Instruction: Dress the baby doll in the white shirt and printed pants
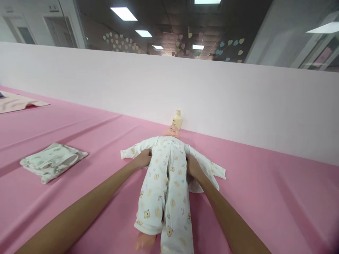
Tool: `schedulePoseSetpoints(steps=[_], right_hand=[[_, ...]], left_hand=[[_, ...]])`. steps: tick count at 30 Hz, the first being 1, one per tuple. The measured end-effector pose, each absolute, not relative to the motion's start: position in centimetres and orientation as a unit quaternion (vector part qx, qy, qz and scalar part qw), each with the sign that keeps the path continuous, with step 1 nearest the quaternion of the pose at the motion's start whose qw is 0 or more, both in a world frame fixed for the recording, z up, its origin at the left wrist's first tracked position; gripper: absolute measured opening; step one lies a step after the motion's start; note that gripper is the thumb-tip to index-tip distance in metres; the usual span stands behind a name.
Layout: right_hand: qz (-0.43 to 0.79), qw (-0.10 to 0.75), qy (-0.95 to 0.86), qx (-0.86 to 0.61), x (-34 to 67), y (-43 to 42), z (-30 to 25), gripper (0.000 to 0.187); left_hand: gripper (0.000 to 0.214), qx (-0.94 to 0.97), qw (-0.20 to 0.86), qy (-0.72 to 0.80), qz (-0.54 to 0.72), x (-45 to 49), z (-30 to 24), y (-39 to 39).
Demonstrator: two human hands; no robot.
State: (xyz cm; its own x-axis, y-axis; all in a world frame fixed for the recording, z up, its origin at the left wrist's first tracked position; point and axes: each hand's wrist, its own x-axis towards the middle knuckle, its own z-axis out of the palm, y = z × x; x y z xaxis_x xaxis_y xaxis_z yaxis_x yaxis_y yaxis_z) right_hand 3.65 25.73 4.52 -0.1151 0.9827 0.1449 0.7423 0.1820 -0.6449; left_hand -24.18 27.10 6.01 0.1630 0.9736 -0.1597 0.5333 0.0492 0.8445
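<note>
A baby doll (173,130) lies on its back, its head toward the wall, dressed in a white long-sleeved top (147,144) with small bear prints. Matching baby pants (172,176) lie over its front, from the chest down past the legs. One bare doll foot (145,241) shows below a pant leg. My left hand (144,158) is closed at the left edge of the pants, fingertips partly hidden. On the opposite edge my right hand (192,165) is closed too, its fingers tucked behind the cloth. The top's right flap (203,181) spreads out beside my right wrist.
A pump bottle (177,119) stands behind the doll's head against the white wall (238,106). A folded printed cloth (54,160) lies to the left on the pink sheet (265,190). Farther left is a pale pink cloth (19,101).
</note>
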Motion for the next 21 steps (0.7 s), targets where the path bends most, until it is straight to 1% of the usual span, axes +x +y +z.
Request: schedulePoseSetpoints(steps=[3, 7, 11, 16, 21], right_hand=[[0.212, 0.277, -0.71, -0.612, 3.5, 25.7, 4.5, 0.011], [0.197, 0.278, -0.691, -0.637, 2.9, 25.4, 4.3, 0.015], [0.183, 0.278, -0.679, -0.654, 2.3, 25.1, 4.3, 0.018], [0.191, 0.284, -0.687, -0.641, 2.5, 25.0, 4.5, 0.024], [0.219, 0.309, -0.702, -0.603, 3.1, 25.1, 4.4, 0.029]], left_hand=[[0.016, 0.626, 0.441, 0.589, 0.257, -24.3, 5.9, 27.1], [0.021, 0.602, 0.465, 0.596, 0.257, -24.3, 5.9, 27.1], [0.027, 0.594, 0.465, 0.604, 0.256, -24.4, 6.3, 27.0], [0.033, 0.645, 0.469, 0.537, 0.274, -24.5, 6.8, 26.4], [0.033, 0.655, 0.442, 0.519, 0.324, -23.9, 6.1, 26.3]])
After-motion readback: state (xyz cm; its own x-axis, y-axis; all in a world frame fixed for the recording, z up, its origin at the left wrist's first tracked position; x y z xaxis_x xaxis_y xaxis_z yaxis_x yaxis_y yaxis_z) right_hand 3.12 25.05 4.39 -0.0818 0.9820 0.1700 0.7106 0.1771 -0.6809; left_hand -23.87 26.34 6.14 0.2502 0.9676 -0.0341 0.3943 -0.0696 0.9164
